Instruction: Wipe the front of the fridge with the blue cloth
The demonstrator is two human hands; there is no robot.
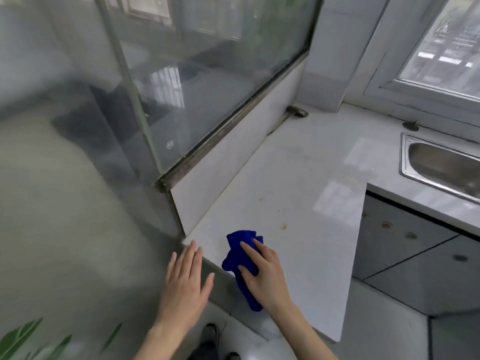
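Note:
The blue cloth (240, 258) lies bunched at the near left corner of a white countertop (298, 203), its lower end hanging past the counter's edge. My right hand (262, 274) rests on top of it, fingers curled around the fabric. My left hand (185, 281) hovers flat and open just left of the counter corner, fingers spread, holding nothing. No fridge can be made out in this view; the left side is blurred grey.
A glass partition (207, 81) in a metal frame rises along the counter's left side. A steel sink (441, 165) sits at the right, under a window (446, 48). Grey cabinet doors (405, 250) stand below. Green leaves (31, 339) show at bottom left.

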